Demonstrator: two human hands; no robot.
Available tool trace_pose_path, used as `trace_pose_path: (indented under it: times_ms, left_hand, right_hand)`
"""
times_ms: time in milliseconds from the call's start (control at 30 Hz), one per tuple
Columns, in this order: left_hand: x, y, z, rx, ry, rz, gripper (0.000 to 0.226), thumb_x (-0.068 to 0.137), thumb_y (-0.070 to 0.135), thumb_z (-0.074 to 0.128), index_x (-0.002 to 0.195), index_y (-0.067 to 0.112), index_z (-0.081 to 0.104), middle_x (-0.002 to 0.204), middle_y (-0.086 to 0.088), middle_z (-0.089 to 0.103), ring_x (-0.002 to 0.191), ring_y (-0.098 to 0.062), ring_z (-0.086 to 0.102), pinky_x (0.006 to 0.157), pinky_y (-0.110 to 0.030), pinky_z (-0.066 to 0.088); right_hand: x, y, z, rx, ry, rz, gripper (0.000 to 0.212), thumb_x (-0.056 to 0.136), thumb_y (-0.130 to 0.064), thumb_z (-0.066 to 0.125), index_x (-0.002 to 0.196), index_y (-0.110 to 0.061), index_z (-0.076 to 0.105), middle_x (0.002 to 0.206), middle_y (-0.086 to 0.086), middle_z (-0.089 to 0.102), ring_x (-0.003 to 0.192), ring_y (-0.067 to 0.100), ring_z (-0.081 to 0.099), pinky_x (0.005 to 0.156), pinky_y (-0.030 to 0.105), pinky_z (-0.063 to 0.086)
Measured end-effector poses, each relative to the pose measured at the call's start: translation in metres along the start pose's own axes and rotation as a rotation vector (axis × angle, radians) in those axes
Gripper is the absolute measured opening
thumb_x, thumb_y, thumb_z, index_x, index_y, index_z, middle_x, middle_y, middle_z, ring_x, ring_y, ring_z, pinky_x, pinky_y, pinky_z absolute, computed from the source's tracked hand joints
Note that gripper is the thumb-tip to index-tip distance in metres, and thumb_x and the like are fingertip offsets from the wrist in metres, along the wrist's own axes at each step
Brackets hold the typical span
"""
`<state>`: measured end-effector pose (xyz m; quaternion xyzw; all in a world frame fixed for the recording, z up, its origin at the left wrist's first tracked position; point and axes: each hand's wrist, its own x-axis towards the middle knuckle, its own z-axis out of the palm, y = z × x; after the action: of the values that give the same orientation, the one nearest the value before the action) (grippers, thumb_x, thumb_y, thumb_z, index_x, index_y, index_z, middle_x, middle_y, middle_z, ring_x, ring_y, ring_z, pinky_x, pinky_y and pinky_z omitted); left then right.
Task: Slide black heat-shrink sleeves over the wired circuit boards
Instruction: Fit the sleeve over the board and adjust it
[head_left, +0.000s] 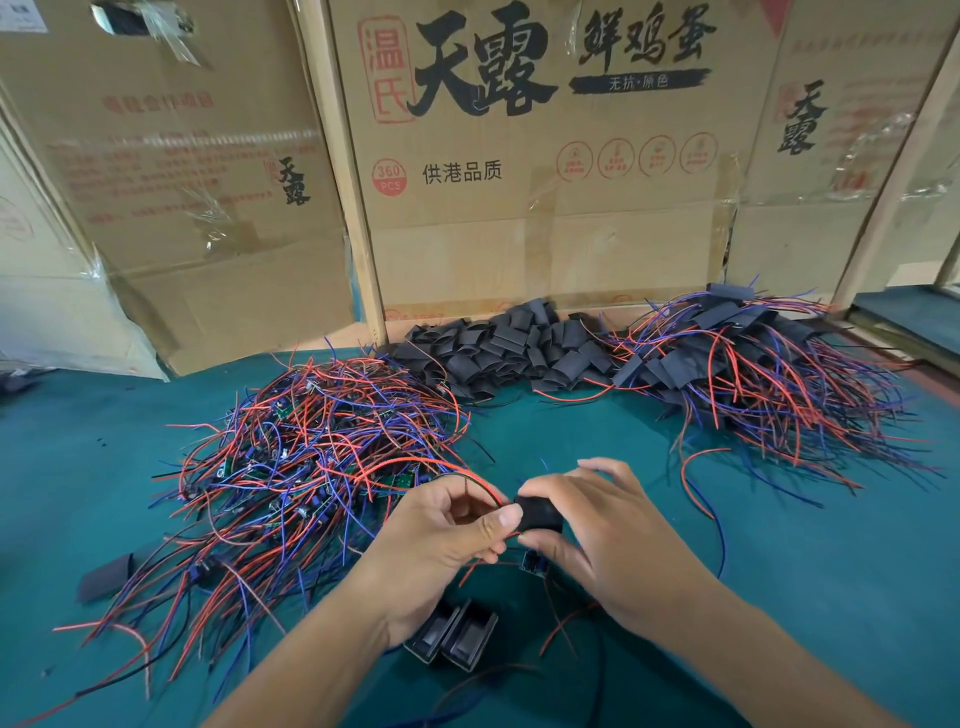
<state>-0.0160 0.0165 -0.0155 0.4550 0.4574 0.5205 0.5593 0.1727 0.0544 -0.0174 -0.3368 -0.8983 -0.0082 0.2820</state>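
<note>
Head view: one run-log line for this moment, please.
step: sleeving | left hand: pinches red wires | right hand: grips black sleeve | unsleeved pile: left | sleeved pile: right

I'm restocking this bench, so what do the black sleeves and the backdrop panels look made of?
Black sleeves: matte, thin-walled flexible tubing, probably plastic, since they lie flattened and creased. Backdrop panels: brown corrugated cardboard, printed, taped, visibly creased.

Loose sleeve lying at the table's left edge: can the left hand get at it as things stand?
Probably not yet: the left hand is pinching wires. The path to the loose sleeve crosses only low wires.
</note>
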Motion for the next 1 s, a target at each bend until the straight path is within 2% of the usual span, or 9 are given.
trace_pose_path:
  times_ms: [200,333,433,567,700,800,900,1000]
  left_hand:
    - [0.0003,0.0067,-0.0058,-0.123,-0.025,-0.064,0.026,0.073,0.011,0.079,0.09,-0.004,0.066,0.079,-0.017,0.063,0.066,-0.02,0.065,0.065,-0.023,0.057]
    - [-0.0001,0.0072,-0.0051,-0.139,-0.025,-0.077,0.021,0.071,0.009,0.08,0.085,-0.001,0.068,0.076,-0.015,0.064,0.064,-0.02,0.065,0.063,-0.023,0.056]
    - [0.0014,0.0058,-0.0029,-0.161,0.007,-0.074,0.012,0.073,0.004,0.076,0.082,0.001,0.068,0.075,-0.013,0.064,0.063,-0.02,0.064,0.061,-0.023,0.054]
    - [0.0007,0.0035,0.0017,-0.189,0.001,-0.069,0.014,0.073,0.004,0.078,0.083,0.001,0.07,0.074,-0.013,0.062,0.061,-0.018,0.062,0.06,-0.022,0.053]
    - [0.0004,0.0028,0.0033,-0.217,-0.016,-0.117,0.014,0.076,0.006,0.077,0.083,0.006,0.065,0.072,-0.008,0.062,0.059,-0.015,0.058,0.058,-0.021,0.051]
    - [0.0004,0.0025,0.0019,-0.217,-0.033,-0.162,0.017,0.076,0.009,0.078,0.081,0.009,0.061,0.072,-0.007,0.061,0.059,-0.014,0.057,0.058,-0.021,0.052]
    - [0.0002,0.0022,-0.0011,-0.231,-0.042,-0.175,0.015,0.075,0.01,0.077,0.082,0.004,0.065,0.074,-0.012,0.062,0.063,-0.015,0.061,0.062,-0.02,0.055]
    - [0.0001,0.0015,-0.003,-0.186,-0.042,-0.153,0.01,0.077,0.007,0.075,0.083,0.002,0.069,0.077,-0.013,0.063,0.066,-0.016,0.063,0.064,-0.02,0.055]
  right_hand:
    - [0.0007,0.0,-0.0035,0.06,0.011,0.029,0.033,0.093,-0.043,0.052,0.106,-0.015,0.063,0.089,-0.008,0.066,0.085,0.017,0.059,0.093,0.034,0.033]
    - [0.0006,-0.0021,-0.0049,0.132,-0.026,0.038,0.039,0.094,-0.046,0.048,0.109,-0.013,0.063,0.092,-0.001,0.067,0.088,0.013,0.044,0.084,0.023,0.03]
    - [-0.0004,-0.0014,-0.0046,0.182,-0.063,0.055,0.047,0.096,-0.052,0.039,0.115,-0.015,0.061,0.1,0.0,0.066,0.092,0.012,0.044,0.084,0.019,0.028]
    - [-0.0006,-0.0032,-0.0013,0.229,-0.041,0.073,0.047,0.096,-0.047,0.037,0.113,-0.011,0.063,0.098,0.001,0.065,0.09,0.012,0.045,0.081,0.023,0.033]
    - [-0.0011,-0.0012,0.0015,0.262,-0.115,0.065,0.055,0.099,-0.052,0.035,0.13,-0.012,0.055,0.11,0.001,0.056,0.103,0.018,0.049,0.092,0.026,0.036]
    - [-0.0014,-0.0012,0.0022,0.305,-0.123,0.075,0.053,0.098,-0.048,0.038,0.135,-0.013,0.051,0.113,-0.001,0.054,0.108,0.017,0.047,0.095,0.029,0.038]
    - [-0.0019,-0.0005,0.0019,0.325,-0.1,0.08,0.049,0.097,-0.045,0.042,0.135,-0.015,0.052,0.112,-0.001,0.054,0.107,0.016,0.048,0.094,0.031,0.04]
    - [-0.0015,-0.0005,0.0011,0.335,-0.091,0.083,0.054,0.096,-0.05,0.038,0.136,-0.016,0.051,0.111,-0.003,0.052,0.107,0.014,0.047,0.093,0.034,0.042]
